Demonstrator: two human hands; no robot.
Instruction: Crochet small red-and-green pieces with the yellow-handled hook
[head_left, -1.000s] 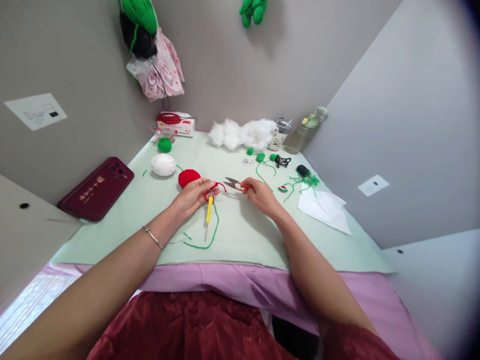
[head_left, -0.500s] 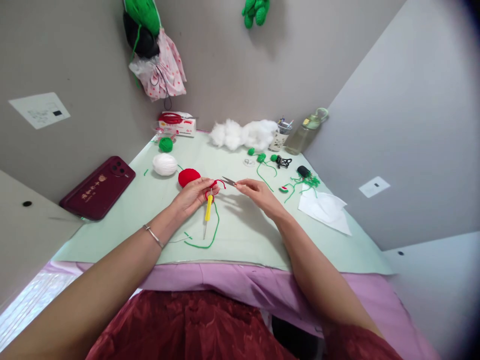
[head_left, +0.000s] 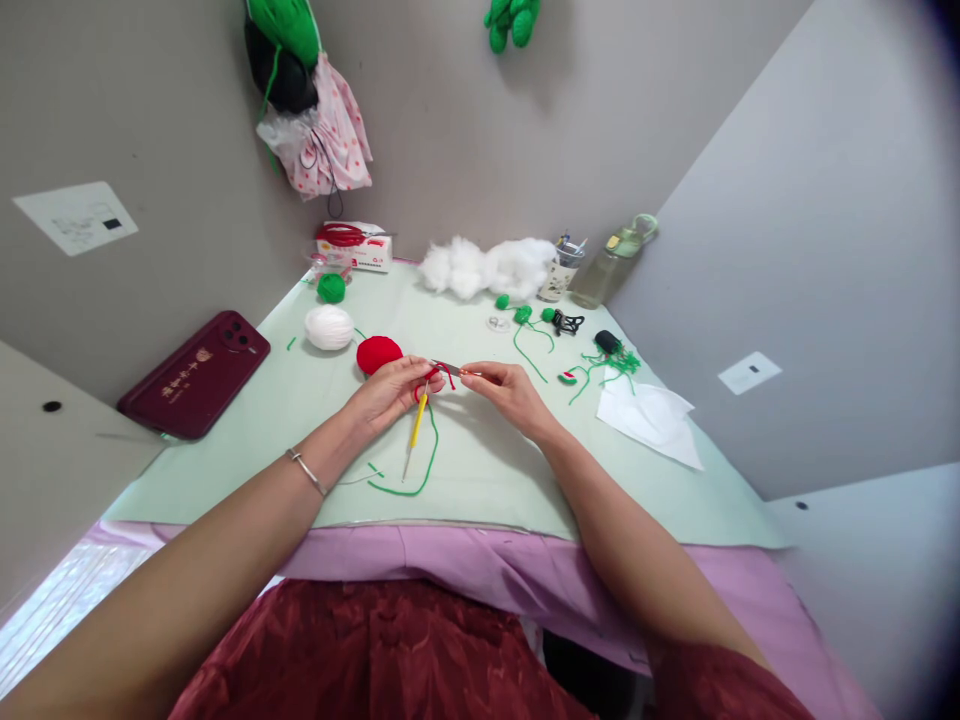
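My left hand (head_left: 390, 390) is closed on a small red crochet piece with a loop of red yarn (head_left: 442, 372) and a yellow-handled crochet hook (head_left: 417, 424) that hangs down toward me. My right hand (head_left: 510, 390) is closed on small thread snips (head_left: 450, 370), whose blades reach the red yarn at my left fingertips. A red yarn ball (head_left: 379, 354) lies just behind my left hand. A loose green strand (head_left: 420, 470) curls on the pale green mat (head_left: 480, 450) below the hook.
A white yarn ball (head_left: 328, 327) and green yarn ball (head_left: 331, 288) sit at the back left, white stuffing (head_left: 487, 268) at the back. A dark red phone (head_left: 193, 375) lies at the left. Green scraps (head_left: 600, 365) and white paper (head_left: 649, 415) lie at the right, a bottle (head_left: 611, 262) behind.
My right hand has brought the snips leftward from the mat to the red yarn held by my left hand. The left hand has stayed in place.
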